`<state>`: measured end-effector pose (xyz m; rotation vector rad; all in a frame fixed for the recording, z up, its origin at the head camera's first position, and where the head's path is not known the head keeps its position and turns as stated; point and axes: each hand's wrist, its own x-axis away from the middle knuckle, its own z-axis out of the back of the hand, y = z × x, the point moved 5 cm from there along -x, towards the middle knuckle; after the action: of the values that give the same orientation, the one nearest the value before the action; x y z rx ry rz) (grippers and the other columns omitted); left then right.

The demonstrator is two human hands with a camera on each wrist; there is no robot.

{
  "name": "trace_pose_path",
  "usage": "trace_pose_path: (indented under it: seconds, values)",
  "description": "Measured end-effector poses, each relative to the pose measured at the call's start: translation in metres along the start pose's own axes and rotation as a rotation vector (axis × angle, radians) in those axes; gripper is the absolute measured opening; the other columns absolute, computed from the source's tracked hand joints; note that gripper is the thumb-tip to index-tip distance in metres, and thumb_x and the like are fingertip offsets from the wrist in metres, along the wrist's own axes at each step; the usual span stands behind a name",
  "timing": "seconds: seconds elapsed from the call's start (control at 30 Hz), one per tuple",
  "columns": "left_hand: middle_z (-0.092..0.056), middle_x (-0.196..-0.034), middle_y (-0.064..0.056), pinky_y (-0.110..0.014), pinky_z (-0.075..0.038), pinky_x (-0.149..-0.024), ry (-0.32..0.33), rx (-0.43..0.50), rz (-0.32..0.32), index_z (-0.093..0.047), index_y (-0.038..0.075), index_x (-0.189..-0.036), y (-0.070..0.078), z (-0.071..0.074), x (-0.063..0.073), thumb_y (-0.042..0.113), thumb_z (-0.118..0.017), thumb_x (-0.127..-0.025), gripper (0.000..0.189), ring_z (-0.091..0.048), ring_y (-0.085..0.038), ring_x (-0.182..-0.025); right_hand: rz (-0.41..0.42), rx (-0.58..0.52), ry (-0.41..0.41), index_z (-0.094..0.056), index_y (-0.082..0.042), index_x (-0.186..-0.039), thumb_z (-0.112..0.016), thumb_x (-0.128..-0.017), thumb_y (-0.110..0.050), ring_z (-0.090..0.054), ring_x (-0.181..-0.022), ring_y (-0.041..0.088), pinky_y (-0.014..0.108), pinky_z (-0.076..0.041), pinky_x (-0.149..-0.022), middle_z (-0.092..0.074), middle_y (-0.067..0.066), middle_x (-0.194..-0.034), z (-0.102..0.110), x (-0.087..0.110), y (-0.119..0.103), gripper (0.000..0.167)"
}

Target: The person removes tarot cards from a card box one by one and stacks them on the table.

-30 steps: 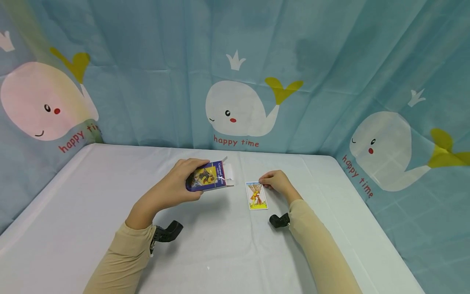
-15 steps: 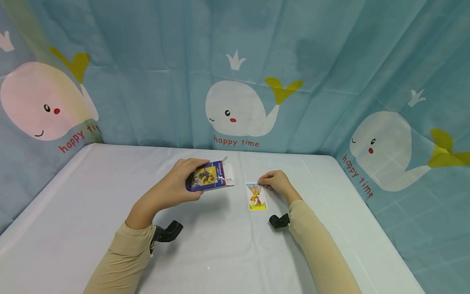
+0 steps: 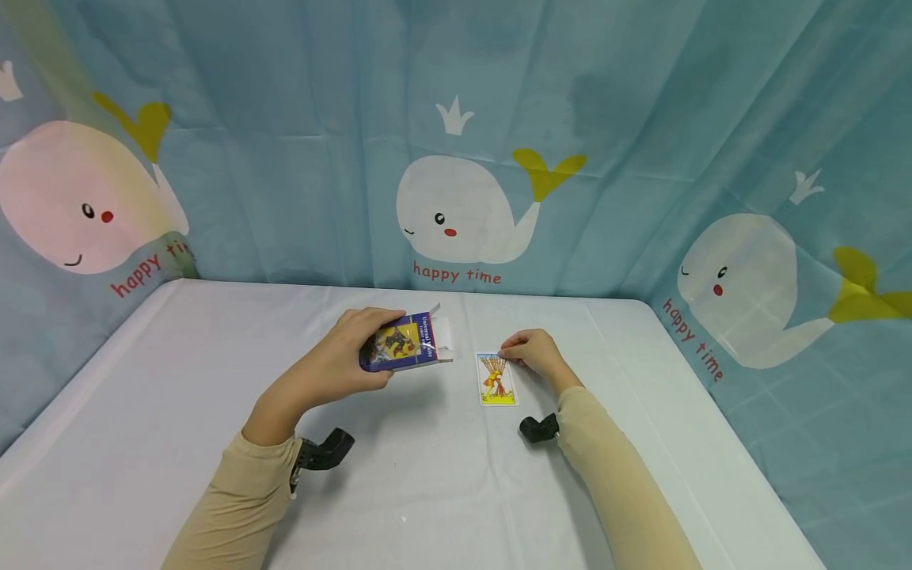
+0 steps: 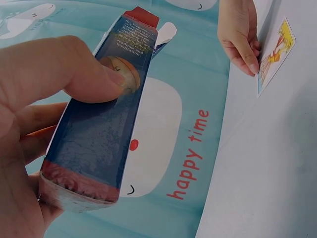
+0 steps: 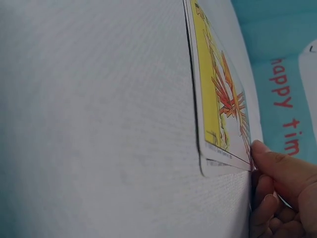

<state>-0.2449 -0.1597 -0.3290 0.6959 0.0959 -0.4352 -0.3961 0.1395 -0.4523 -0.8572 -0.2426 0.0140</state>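
Note:
My left hand (image 3: 331,360) grips a blue tarot card box (image 3: 400,342) above the table. The box's flaps stand unfolded at its right end, and the left wrist view shows my thumb pressed along its narrow side (image 4: 94,141). To the right of the box, my right hand (image 3: 537,356) pinches the far right corner of a tarot card (image 3: 496,386). Its picture, a figure with a bundle of staves, faces up. Seen from the right wrist, a second card edge (image 5: 210,168) shows just under the top card (image 5: 208,99). Whether anything is inside the box is hidden.
A white cloth covers the table (image 3: 413,499). Behind it and along the sides hangs a blue curtain (image 3: 285,206) printed with whales. Each wrist carries a black camera mount, one at the left wrist (image 3: 326,450) and one at the right wrist (image 3: 539,428).
Both hands keep their holds, and the box stays almost where it was. The card and right hand have shifted only slightly, and the whole head view has moved a little.

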Motion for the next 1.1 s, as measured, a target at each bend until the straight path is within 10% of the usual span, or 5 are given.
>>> trace_pose_path:
  seconds: [1.1]
  values:
    - [-0.049,-0.147,-0.01,-0.047,-0.043,-0.095,-0.007,0.0,0.004,-0.045,0.009,-0.148,0.001,-0.002,-0.001,0.011,-0.075,-0.079,0.075,-0.04,-0.029,-0.125,0.116,0.008,-0.096,-0.072,-0.006,-0.12,-0.082,-0.08,-0.019,-0.047,-0.072,0.013,0.025,-0.04,-0.066,-0.058,-0.001,-0.079,0.004,0.021,0.008,0.043]
